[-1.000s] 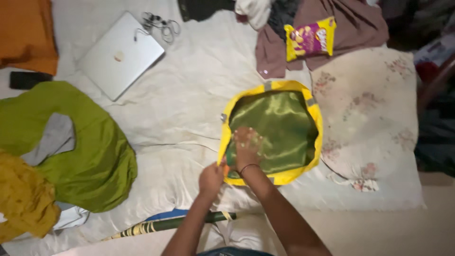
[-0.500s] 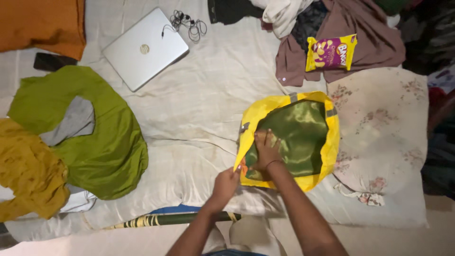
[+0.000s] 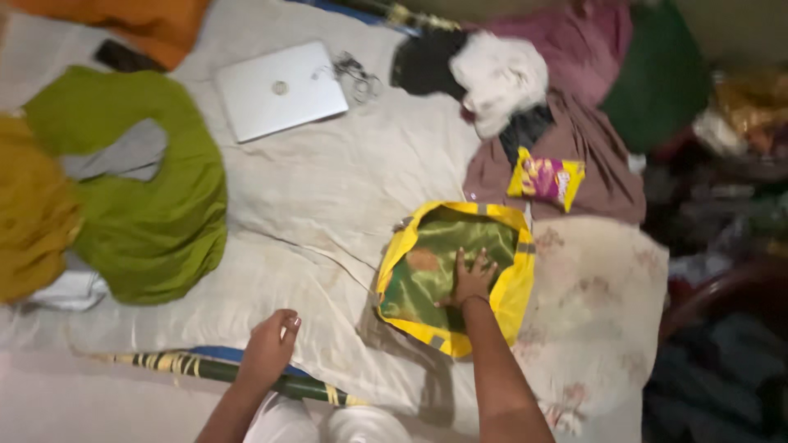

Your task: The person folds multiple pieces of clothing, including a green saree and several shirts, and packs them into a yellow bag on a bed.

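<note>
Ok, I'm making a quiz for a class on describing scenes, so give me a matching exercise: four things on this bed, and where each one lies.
Things:
1. laptop
2. snack packet
3. right hand
4. left hand

Places:
A. on the brown cloth
B. above the striped stick, off the bag
C. flat on the green fabric inside the yellow bag
D. beside the tangled earphones

Pairs: 1-D, 2-A, 3-C, 4-B

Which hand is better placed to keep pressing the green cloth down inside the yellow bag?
The right hand, probably. It lies flat on the green cloth inside the yellow bag. The left hand is off the bag, over the white sheet.
</note>
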